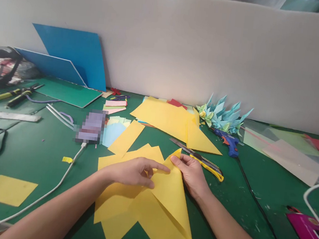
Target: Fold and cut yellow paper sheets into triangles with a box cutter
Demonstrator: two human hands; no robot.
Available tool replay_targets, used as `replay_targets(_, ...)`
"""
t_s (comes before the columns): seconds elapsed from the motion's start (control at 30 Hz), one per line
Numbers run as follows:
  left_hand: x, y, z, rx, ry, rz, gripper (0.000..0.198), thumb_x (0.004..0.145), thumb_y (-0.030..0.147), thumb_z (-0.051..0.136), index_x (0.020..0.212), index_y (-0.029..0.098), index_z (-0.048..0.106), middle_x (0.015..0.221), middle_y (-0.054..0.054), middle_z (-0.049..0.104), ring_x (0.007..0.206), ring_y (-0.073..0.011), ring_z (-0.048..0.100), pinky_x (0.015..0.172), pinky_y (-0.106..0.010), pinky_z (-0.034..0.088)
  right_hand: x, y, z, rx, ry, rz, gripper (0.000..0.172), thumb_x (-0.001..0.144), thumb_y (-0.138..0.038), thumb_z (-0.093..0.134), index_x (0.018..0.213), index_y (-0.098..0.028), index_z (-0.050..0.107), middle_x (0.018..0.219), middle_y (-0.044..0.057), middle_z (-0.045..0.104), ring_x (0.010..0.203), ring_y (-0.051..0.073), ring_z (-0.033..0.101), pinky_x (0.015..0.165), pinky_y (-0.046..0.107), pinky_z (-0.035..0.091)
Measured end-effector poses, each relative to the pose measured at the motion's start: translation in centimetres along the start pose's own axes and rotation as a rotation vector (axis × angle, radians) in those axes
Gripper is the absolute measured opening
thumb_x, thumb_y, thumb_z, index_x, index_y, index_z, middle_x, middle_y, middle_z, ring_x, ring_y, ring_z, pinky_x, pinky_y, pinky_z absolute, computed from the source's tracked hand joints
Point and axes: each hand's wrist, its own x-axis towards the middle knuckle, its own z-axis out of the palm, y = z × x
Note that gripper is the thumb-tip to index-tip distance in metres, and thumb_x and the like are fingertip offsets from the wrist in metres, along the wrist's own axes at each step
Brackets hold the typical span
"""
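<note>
A yellow paper sheet [167, 204], folded into a long triangle, lies on top of other yellow sheets [114, 214] on the green table. My left hand [134, 171] presses down on the fold, index finger stretched out along the crease and the other fingers curled. My right hand [190, 171] pinches the paper's upper right edge near its tip, fingers closed on it.
A yellow utility knife [201, 160] lies just beyond my right hand. A blue glue gun [228, 141] and teal paper spikes [223, 115] sit behind it. More yellow sheets [165, 116], blue boards [74, 56], a white cable [53, 188] and a pink box [310, 232] surround.
</note>
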Motion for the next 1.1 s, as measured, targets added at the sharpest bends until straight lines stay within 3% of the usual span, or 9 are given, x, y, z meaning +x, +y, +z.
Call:
replay_targets(0.37,-0.1,0.0,-0.1,0.064,-0.033,0.033,0.053,0.075,0.018,0.059,0.128,0.024,0.055,0.079,0.000,0.055,0.065,-0.0114,0.044,0.062,-0.023,0.039,0.2,-0.3,0.1,0.109,0.036,-0.022,0.040,0.041,-0.047,0.086,0.063,-0.017,0.072,0.056,-0.001,0.066,0.053,0.012,0.055,0.053,0.022,0.041)
replay_targets(0.53,-0.2,0.0,-0.2,0.055,-0.039,0.043,0.053,0.075,0.018,0.059,0.127,0.024,0.056,0.092,-0.003,0.061,0.069,-0.0117,0.047,0.064,-0.023,0.042,0.0,-0.5,0.1,0.132,0.065,-0.018,0.037,0.040,-0.041,0.087,0.066,-0.018,0.075,0.060,0.000,0.068,0.054,0.012,0.056,0.054,0.024,0.042)
replay_targets(0.83,-0.4,0.3,-0.3,0.065,-0.115,0.000,0.053,0.074,0.019,0.060,0.126,0.025,0.057,0.098,-0.003,0.065,0.070,-0.0124,0.050,0.067,-0.024,0.045,0.5,-0.5,-0.7,0.162,0.076,-0.038,0.031,0.052,-0.041,0.080,0.076,-0.021,0.075,0.059,-0.002,0.064,0.055,0.011,0.054,0.049,0.021,0.041)
replay_targets(0.9,-0.5,0.2,-0.6,0.068,-0.065,-0.009,0.053,0.074,0.020,0.060,0.126,0.026,0.057,0.101,-0.003,0.065,0.072,-0.0132,0.052,0.067,-0.024,0.045,0.7,-0.3,-0.9,0.112,0.033,-0.072,0.036,0.060,-0.044,0.077,0.089,-0.023,0.073,0.073,0.001,0.069,0.064,0.014,0.059,0.054,0.022,0.044)
replay_targets(0.97,-0.5,-0.1,-1.1,0.063,0.065,-0.050,0.053,0.074,0.021,0.059,0.127,0.026,0.056,0.108,-0.004,0.064,0.076,-0.0144,0.054,0.068,-0.025,0.045,0.7,0.0,-1.1,0.014,-0.006,-0.177,0.046,0.068,-0.046,0.072,0.109,-0.027,0.066,0.102,0.004,0.070,0.086,0.018,0.063,0.068,0.027,0.050)
replay_targets(1.03,-0.5,-0.4,-1.6,0.057,0.225,-0.140,0.055,0.074,0.022,0.057,0.129,0.025,0.054,0.110,-0.005,0.063,0.080,-0.0159,0.055,0.070,-0.027,0.045,0.7,0.2,-1.2,-0.157,-0.029,-0.343,0.053,0.075,-0.044,0.067,0.125,-0.032,0.055,0.126,0.005,0.060,0.107,0.021,0.058,0.085,0.034,0.049)
replay_targets(1.1,-0.5,-0.8,-2.0,0.075,0.344,-0.235,0.058,0.074,0.022,0.056,0.132,0.024,0.051,0.104,-0.006,0.064,0.082,-0.0173,0.056,0.072,-0.029,0.045,0.5,0.4,-1.3,-0.403,-0.073,-0.534,0.046,0.081,-0.037,0.061,0.126,-0.031,0.054,0.135,0.005,0.053,0.118,0.023,0.051,0.096,0.040,0.044)
